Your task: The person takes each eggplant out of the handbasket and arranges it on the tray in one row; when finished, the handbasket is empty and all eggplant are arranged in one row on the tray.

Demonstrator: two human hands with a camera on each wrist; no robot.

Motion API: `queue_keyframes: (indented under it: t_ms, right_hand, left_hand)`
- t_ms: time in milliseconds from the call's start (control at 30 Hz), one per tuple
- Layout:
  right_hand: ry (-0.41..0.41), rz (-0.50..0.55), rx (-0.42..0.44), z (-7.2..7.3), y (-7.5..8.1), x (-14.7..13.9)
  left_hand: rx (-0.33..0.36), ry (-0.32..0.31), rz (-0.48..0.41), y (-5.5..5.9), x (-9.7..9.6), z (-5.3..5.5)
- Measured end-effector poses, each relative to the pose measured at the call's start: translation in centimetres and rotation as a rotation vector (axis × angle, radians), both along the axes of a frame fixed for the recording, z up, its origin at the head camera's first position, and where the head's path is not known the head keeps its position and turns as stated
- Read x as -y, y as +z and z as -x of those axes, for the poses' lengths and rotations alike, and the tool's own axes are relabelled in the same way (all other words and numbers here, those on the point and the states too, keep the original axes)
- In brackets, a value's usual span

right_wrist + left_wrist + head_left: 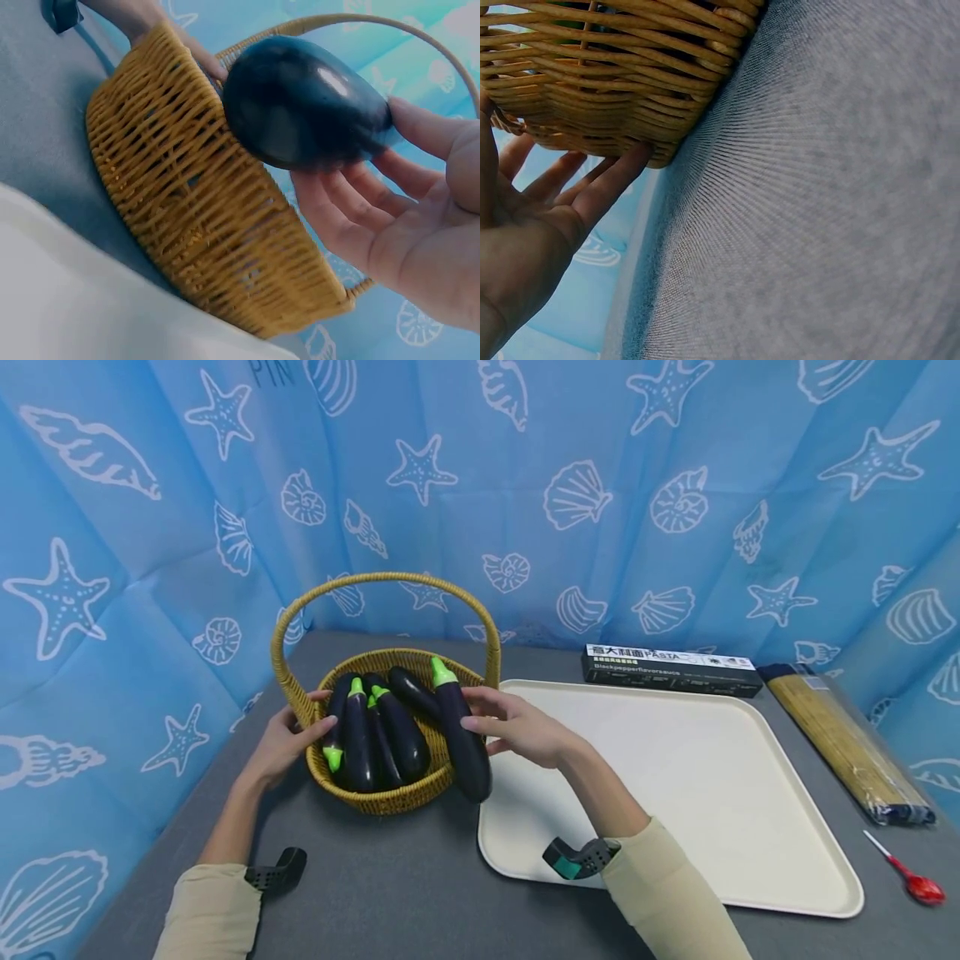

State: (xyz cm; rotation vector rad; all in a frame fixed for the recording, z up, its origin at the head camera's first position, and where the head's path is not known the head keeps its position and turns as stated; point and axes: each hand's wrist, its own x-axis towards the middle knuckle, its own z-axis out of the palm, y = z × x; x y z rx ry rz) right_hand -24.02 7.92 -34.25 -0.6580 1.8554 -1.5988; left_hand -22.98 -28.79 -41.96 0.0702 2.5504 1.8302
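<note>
A woven basket point(408, 795) with a tall arched handle stands on the grey table, holding several dark purple eggplants point(362, 739) with bright green caps. My right hand point(525, 724) pinches another eggplant point(467, 747) between thumb and fingers, over the basket's right rim, its green cap pointing up and away. In the right wrist view the rounded end of this eggplant point(292, 101) faces the camera. At the left side, my left hand point(283, 745) grips the basket rim, thumb over the edge. The left wrist view has its fingers point(604, 191) against the outer weave.
Right of the basket lies a large cream tray point(652, 793). Behind it is a black pasta box point(671, 672). A bag of dry noodles point(847, 743) and a red lollipop-like item with a white stick point(921, 887) lie farther right. Blue patterned curtains point(480, 502) surround the table.
</note>
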Motion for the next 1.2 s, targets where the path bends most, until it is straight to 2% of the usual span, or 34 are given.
queue_keyframes:
  t_ms: [200, 433, 567, 700, 867, 1000, 1200]
  right_hand:
    - [0.017, -0.027, -0.031, -0.8, -0.9, -2.6]
    - [0.081, 0.061, -0.062, -1.0, -1.3, -5.2]
    - [0.062, 0.108, -0.027, -0.6, -1.1, -6.4]
    - [-0.025, 0.174, 0.033, -0.3, -1.2, -7.3]
    - [-0.192, 0.234, 0.106, 0.3, -1.9, -7.3]
    - [-0.314, 0.164, 0.152, 0.9, -3.0, -7.1]
    - [-0.413, 0.001, 0.151, 1.8, -5.4, -6.6]
  left_hand:
    - [0.013, 0.011, 0.0, 0.1, -0.2, 0.0]
    - [-0.014, 0.001, 0.009, 0.4, -0.1, 0.2]
    - [-0.014, 0.001, 0.0, 0.3, -0.1, 0.2]
    - [-0.004, 0.005, -0.015, 0.0, -0.1, 0.0]
    - [0.015, 0.016, -0.011, 0.1, 0.0, -0.1]
    - [0.022, 0.014, -0.009, 0.1, 0.0, 0.0]
    - [0.01, 0.014, -0.004, 0.1, -0.2, 0.0]
